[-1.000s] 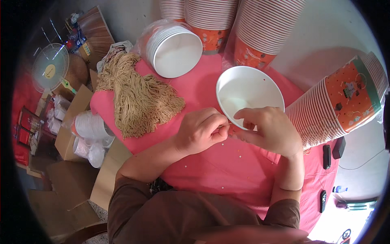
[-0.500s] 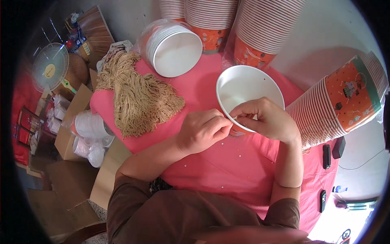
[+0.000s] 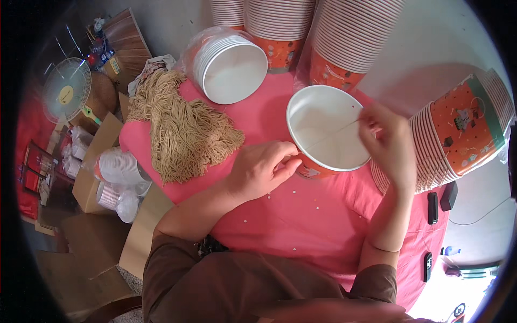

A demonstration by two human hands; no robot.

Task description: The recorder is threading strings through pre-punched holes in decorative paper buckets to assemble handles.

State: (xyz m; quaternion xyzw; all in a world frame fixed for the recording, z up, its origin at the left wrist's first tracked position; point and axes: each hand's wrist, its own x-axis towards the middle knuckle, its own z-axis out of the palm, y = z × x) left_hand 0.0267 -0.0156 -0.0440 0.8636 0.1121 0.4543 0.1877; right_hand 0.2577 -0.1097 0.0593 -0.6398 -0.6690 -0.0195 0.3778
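A white-lined paper bucket [image 3: 323, 121] with an orange printed outside stands on the pink-covered table in front of me. A small dark hole shows in its far right wall. My left hand [image 3: 264, 169] is closed at the bucket's near left rim, thumb and forefinger at the edge. What lies right between those fingertips is partly hidden. My right hand [image 3: 389, 142], slightly blurred, is over the right rim with fingers pinched on a thin cord [image 3: 338, 129]. The cord runs taut across the bucket's mouth towards the left hand. A thick bundle of tan cords [image 3: 186, 129] lies left of the bucket.
Nested paper buckets [image 3: 234, 72] in clear plastic lie behind the cords. Tall bucket stacks [image 3: 336, 72] stand at the back. Another stack [image 3: 466, 129] leans at right, cords hanging near its rims. Small black objects [image 3: 433, 207] lie along the right edge. Cardboard boxes [image 3: 97, 231] stand at lower left.
My right hand has moved out of the bucket to the right and up, drawing the cord across the mouth. My left hand stays by the near left rim, its fingers slightly shifted.
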